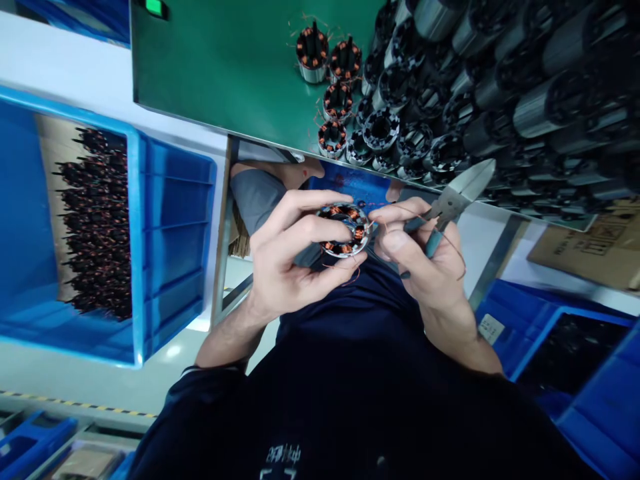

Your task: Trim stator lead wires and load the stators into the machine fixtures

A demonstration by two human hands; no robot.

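Observation:
My left hand (283,263) is closed around a motor stator (359,233) with copper windings, its open end facing up. One finger reaches into the bore, while the thumb and other fingers grip the rim. Close by on the right, my right hand (425,257) holds cutting pliers (457,197) against the palm, jaws pointing up and away. Its thumb and forefinger pinch a thin copper wire (371,223) at the stator's edge. Loose wire ends trail below the stator and past the right hand.
On the green tabletop (225,73) stand several wound stators (313,57) beside a large stack of stators without visible copper (543,107). A blue crate (137,247) on the left holds many dark, copper-wound parts (97,227). Cardboard (590,247) and another blue bin (540,333) are at right.

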